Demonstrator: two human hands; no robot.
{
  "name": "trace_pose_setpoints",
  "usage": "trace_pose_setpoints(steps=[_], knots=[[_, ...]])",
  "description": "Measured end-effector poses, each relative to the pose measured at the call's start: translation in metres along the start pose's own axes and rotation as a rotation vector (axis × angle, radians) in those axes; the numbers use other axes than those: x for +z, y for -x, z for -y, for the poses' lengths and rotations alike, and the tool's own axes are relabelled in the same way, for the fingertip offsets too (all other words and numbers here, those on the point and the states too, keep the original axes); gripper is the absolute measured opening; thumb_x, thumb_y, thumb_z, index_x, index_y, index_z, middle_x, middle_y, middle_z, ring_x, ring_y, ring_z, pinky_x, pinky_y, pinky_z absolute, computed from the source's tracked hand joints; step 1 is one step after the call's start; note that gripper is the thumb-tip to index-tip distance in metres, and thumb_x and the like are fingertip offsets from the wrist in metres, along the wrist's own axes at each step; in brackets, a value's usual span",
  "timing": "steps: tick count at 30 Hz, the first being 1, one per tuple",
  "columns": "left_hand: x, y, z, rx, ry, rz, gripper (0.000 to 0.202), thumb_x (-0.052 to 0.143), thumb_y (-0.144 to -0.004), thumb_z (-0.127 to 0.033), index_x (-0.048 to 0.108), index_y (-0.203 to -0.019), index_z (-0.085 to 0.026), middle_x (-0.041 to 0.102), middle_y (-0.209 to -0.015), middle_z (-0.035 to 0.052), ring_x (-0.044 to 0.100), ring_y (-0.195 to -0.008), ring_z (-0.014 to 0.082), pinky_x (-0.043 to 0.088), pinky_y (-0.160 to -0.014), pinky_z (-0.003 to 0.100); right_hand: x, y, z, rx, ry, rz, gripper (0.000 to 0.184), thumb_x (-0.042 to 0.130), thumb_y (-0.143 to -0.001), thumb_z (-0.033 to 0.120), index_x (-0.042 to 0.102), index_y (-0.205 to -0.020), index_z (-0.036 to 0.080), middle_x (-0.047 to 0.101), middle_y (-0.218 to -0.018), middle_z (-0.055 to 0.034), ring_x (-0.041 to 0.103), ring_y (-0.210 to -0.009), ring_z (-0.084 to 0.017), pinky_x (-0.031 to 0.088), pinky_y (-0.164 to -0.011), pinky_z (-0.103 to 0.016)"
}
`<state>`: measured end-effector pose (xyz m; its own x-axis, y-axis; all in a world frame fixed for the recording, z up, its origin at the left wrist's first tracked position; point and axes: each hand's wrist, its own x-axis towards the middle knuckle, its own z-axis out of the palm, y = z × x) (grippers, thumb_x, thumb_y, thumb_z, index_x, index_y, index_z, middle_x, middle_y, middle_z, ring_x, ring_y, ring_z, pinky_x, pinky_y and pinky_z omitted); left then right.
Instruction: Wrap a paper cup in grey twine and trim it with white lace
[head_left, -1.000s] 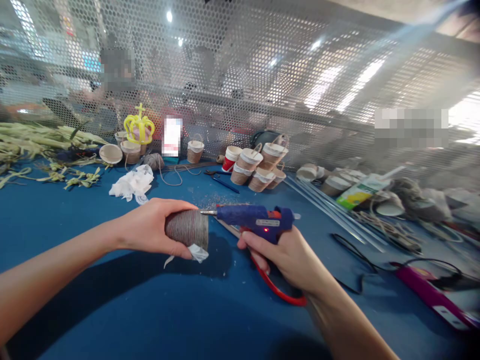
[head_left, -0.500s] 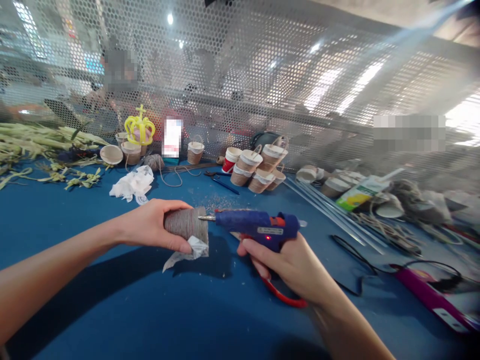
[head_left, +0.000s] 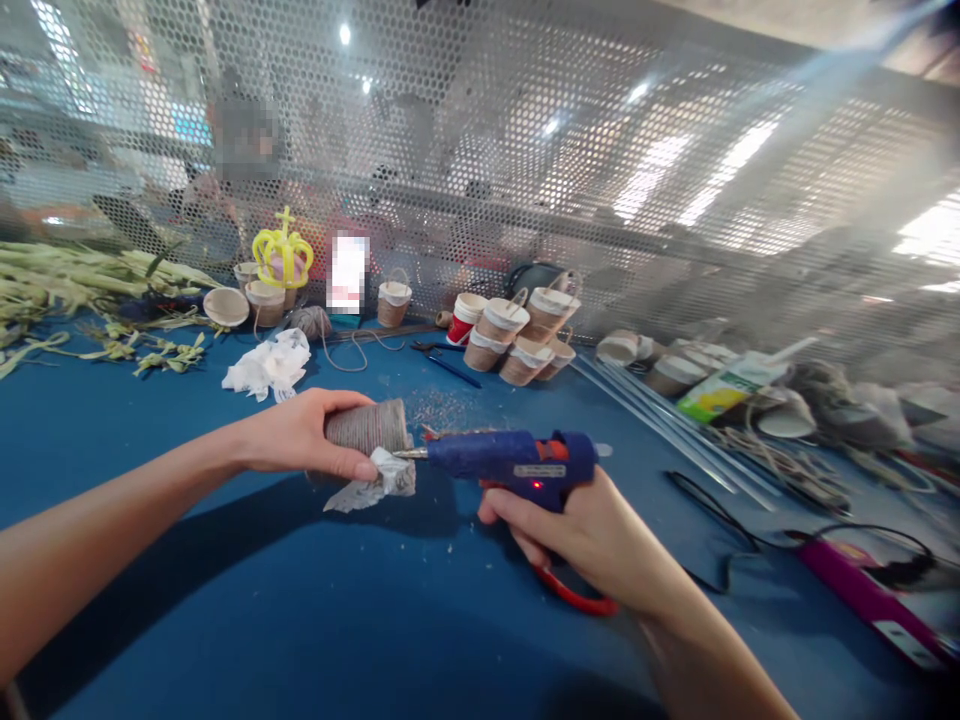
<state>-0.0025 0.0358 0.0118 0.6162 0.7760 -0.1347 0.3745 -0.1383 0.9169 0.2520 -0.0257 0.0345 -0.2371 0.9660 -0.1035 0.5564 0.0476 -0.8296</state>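
Note:
My left hand (head_left: 319, 435) is wrapped round a cup wound with grey-brown cord (head_left: 367, 427), which lies tilted on its side above the blue table. A strip of white lace (head_left: 375, 482) hangs from the cup's right end, under my left thumb. My right hand (head_left: 559, 515) grips a blue glue gun (head_left: 495, 457) with a small red light lit. The gun's metal nozzle points left and meets the cup's rim edge near the lace; whether they touch I cannot tell. Scissors with a red handle (head_left: 577, 592) also hang from my right hand, their blades mostly hidden.
Behind the cup are a crumpled white cloth (head_left: 268, 362), pliers (head_left: 450, 368) and several small wrapped buckets (head_left: 502, 320). Clear glue sticks (head_left: 667, 425) lie right, near a purple power strip (head_left: 870, 600) and black cable. A perforated metal screen (head_left: 480, 150) stands behind; a person is beyond it.
The cup has tilted and turned slightly in my left hand, shifting a little upward. The glue gun's nozzle has dropped from the cup's upper side to lower on its rim, by the lace.

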Motion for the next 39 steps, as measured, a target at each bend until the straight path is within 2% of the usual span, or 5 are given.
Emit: trace_pose_setpoints(steps=[17,22,28,32,39], knots=[[0.013,0.005,-0.012,0.201,-0.459,-0.120,0.068,0.070,-0.057,-0.049,0.053,-0.116,-0.020,0.062,-0.108,0.0060,0.058,-0.095,0.0247,0.044,-0.082,0.032,0.000,-0.006,-0.007,-0.053,-0.101,-0.048,0.031,0.056,-0.077,0.042,0.061,-0.066,0.014,0.045,-0.037,0.0051,0.040,-0.035,-0.006,0.036,-0.040,-0.020],[0.014,0.008,-0.017,0.182,-0.490,-0.148,0.070,0.068,-0.057,-0.051,0.052,-0.117,-0.019,0.061,-0.111,0.0080,0.056,-0.097,0.0270,0.043,-0.083,0.035,-0.001,-0.014,-0.013,-0.043,-0.329,-0.129,0.024,0.062,-0.072,0.036,0.057,-0.067,0.014,0.043,-0.038,0.0067,0.036,-0.035,-0.005,0.032,-0.038,-0.020],[0.013,0.007,-0.011,0.077,-0.293,-0.179,0.067,0.065,-0.061,-0.052,0.049,-0.116,-0.016,0.061,-0.103,0.0079,0.058,-0.087,0.0237,0.047,-0.071,0.032,-0.017,-0.039,-0.030,0.082,-0.216,-0.390,0.022,0.066,-0.064,0.032,0.057,-0.071,0.013,0.061,-0.066,-0.0016,0.052,-0.053,-0.008,0.040,-0.048,-0.021],[0.013,0.008,-0.006,0.017,-0.020,-0.116,0.068,0.065,-0.062,-0.050,0.046,-0.117,-0.014,0.061,-0.090,0.0064,0.058,-0.070,0.0180,0.046,-0.055,0.026,-0.021,-0.053,-0.042,0.131,-0.082,-0.392,0.022,0.062,-0.068,0.032,0.056,-0.059,0.014,0.059,-0.056,-0.0019,0.050,-0.047,-0.009,0.038,-0.043,-0.021],[0.015,0.012,-0.006,0.013,0.129,-0.155,0.063,0.065,-0.061,-0.051,0.051,-0.107,-0.011,0.063,-0.089,0.0081,0.060,-0.077,0.0206,0.048,-0.065,0.030,-0.013,-0.062,-0.052,0.195,0.169,-0.411,0.028,0.062,-0.069,0.036,0.051,-0.051,0.018,0.054,-0.043,-0.0004,0.052,-0.041,-0.012,0.038,-0.041,-0.023]])
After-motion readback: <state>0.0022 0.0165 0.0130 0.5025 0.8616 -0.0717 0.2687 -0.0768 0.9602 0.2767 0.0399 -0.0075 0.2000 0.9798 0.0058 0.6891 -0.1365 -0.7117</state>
